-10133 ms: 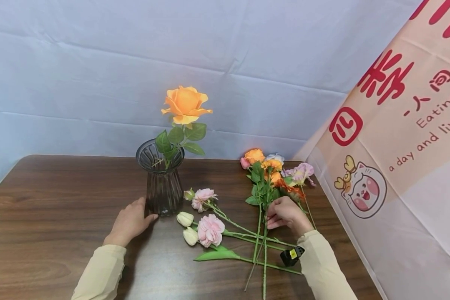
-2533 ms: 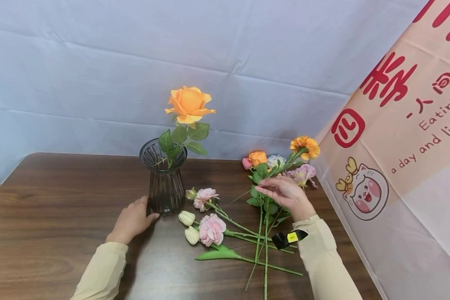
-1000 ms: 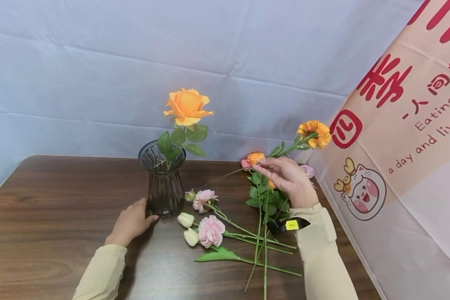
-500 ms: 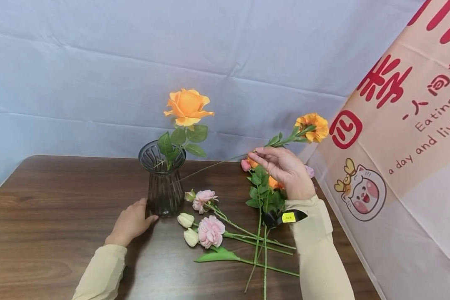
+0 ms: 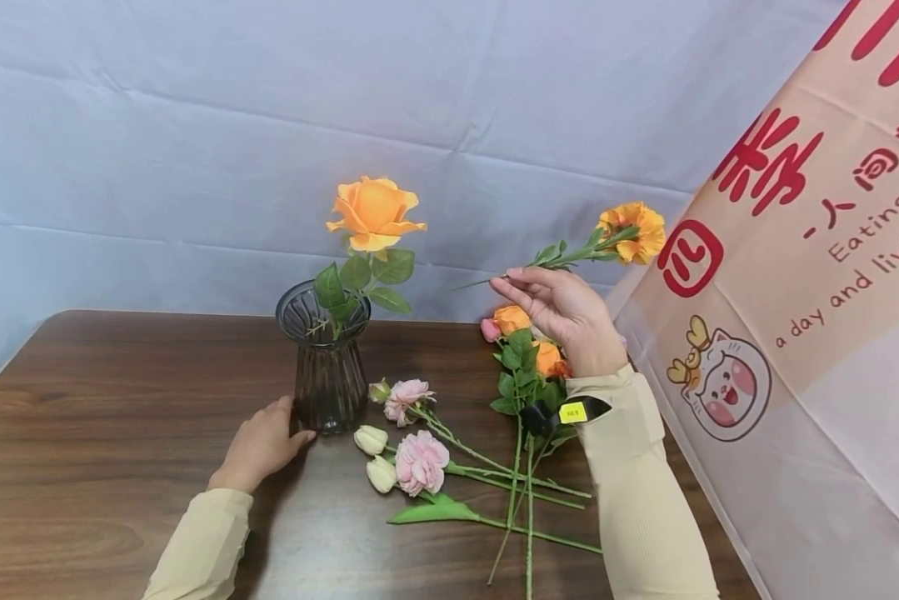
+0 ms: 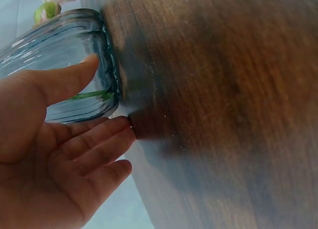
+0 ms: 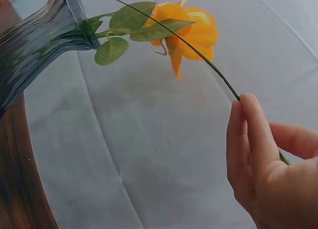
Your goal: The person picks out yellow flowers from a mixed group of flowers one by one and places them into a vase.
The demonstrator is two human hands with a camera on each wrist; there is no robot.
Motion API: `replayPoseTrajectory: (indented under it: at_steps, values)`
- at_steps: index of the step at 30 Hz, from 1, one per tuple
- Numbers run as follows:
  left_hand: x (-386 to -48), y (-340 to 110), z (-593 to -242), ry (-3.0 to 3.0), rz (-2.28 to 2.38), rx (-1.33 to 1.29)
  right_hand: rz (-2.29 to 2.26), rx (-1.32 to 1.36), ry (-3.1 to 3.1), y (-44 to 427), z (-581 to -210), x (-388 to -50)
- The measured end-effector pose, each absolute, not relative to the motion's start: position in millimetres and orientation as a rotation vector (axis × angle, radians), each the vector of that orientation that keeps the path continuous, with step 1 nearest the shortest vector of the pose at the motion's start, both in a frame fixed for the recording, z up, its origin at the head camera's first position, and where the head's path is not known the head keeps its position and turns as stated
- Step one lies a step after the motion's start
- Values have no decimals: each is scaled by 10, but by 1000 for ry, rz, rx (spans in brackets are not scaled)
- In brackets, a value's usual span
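A grey ribbed glass vase [image 5: 331,383] stands upright on the table, holding one orange rose [image 5: 377,210]. My left hand [image 5: 265,442] rests at the left of the vase's base, thumb in front of the glass. In the left wrist view, its fingers [image 6: 107,144] lie fairly straight beside the glass. My right hand [image 5: 569,312] is raised above the flower pile and pinches the stem of an orange carnation-like flower [image 5: 632,232]. That bloom points right and the thin stem [image 7: 213,65] points left toward the vase. In the right wrist view, the bloom is out of sight.
Pink flowers [image 5: 422,462] and white tulips [image 5: 381,473] lie right of the vase, stems pointing right. Beyond them lies a pile of orange roses [image 5: 511,319] and leaves, partly hidden by the right arm. A pale cloth [image 5: 449,150] hangs behind the wooden table [image 5: 104,433].
My right hand has taken the orange carnation-like flower from the pile and lifted it. Over the last half second it has risen slightly further. The left hand and vase have stayed put.
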State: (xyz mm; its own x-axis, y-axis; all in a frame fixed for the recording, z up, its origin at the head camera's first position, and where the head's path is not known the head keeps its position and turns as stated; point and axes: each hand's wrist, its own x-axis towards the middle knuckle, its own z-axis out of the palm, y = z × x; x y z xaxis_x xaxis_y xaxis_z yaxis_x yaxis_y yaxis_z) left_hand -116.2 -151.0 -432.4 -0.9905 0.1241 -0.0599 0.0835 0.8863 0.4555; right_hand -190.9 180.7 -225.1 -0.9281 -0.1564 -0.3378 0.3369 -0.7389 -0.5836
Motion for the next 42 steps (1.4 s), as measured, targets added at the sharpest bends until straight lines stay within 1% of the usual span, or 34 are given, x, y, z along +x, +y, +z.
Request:
replayPoseTrajectory:
  at_steps: [17,32,42]
  values:
    - [-1177,-1504,-4341,2974,720,168,-2619,260,1169,1605,-2200,-1893]
    - [-1167,-1505,-4327,2970,729,165,-2452,149,1557,1369,-2274,-1878]
    - [-1174,-1515,-4343,2969,718,162,-2360,19,1655,1253,-2337,-1865]
